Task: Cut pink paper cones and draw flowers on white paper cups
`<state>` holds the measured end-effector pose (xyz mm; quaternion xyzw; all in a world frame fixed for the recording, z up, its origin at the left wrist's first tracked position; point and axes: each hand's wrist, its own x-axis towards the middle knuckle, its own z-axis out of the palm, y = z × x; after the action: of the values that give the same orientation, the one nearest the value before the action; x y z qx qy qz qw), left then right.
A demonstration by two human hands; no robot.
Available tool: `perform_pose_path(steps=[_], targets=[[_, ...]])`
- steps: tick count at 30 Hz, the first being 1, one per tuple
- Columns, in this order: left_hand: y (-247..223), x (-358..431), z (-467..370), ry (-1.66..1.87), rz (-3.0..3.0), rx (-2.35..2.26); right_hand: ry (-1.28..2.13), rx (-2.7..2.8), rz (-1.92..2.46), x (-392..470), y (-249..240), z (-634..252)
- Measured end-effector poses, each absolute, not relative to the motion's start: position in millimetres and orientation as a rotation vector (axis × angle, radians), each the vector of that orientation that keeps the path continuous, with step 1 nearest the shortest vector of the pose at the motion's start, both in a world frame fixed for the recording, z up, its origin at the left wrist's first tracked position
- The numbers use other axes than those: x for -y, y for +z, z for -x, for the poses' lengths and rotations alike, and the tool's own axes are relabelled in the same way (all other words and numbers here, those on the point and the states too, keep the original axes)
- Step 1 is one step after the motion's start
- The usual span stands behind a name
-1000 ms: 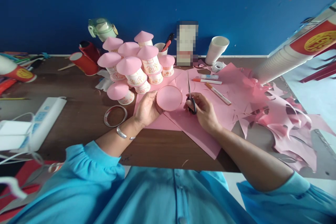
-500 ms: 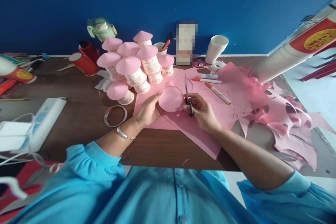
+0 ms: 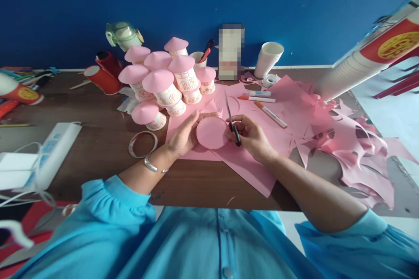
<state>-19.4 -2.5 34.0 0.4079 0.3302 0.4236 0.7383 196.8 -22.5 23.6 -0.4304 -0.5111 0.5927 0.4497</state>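
Note:
A pink paper circle [image 3: 212, 133] with an orange-red outline is held between my two hands, above the larger pink sheets [image 3: 248, 170]. My left hand [image 3: 185, 137] cradles its left edge, thumb up and fingers stretched behind the paper. In my right hand [image 3: 250, 137] is a pair of black-handled scissors [image 3: 234, 128], blades pointing up and away from me. The fingertips of that hand also touch the circle's right edge. Just left of the paper stands a cluster of decorated paper cups [image 3: 166, 96] with pink cone roofs [image 3: 158, 80].
Pink offcuts [image 3: 356, 152] pile up at the right, below a long stack of cups [image 3: 353, 69]. Markers [image 3: 270, 113] lie on the pink paper. A tape roll [image 3: 142, 144] and a white power strip [image 3: 54, 152] are at the left. A phone-like object [image 3: 231, 52] leans against the wall.
The paper circle has tilted and dropped slightly toward me. My left thumb has lifted from its edge, and the left fingers now show behind it. The scissors lean further left.

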Motion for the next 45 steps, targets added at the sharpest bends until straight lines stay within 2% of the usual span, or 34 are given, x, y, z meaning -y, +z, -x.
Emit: perform_pose_path(steps=[6,15,18,20,26,29,35,45], targets=[[30.1,2.4,26.3,0.852,-1.160,-0.904,1.441,1.336,1.072,23.5,24.6,-196.8],[43.8,6.0,25.3,0.450,-1.333,-0.741,1.405,1.209,1.014,20.8,30.3,-197.5],[43.0,7.8,22.6,0.416,-1.380,-0.774,1.445,1.224,0.996,23.7,28.6,-194.1],[39.3,7.9,21.7,0.481,-1.332,-0.820,1.448,1.215,0.987,25.0,27.4,-192.9],[27.8,1.9,23.4,1.021,-1.047,-0.943,1.355,1.142,1.046,21.3,23.0,-196.8],[29.2,-1.3,23.1,1.166,-0.964,-0.977,1.346,1.179,1.083,21.7,21.6,-197.0],[33.1,-3.2,20.3,1.299,-0.953,-0.949,1.349,1.359,1.132,27.8,18.8,-192.4],[35.6,-1.8,18.7,1.330,-0.927,-0.929,1.328,1.437,1.204,28.6,14.3,-191.4]])
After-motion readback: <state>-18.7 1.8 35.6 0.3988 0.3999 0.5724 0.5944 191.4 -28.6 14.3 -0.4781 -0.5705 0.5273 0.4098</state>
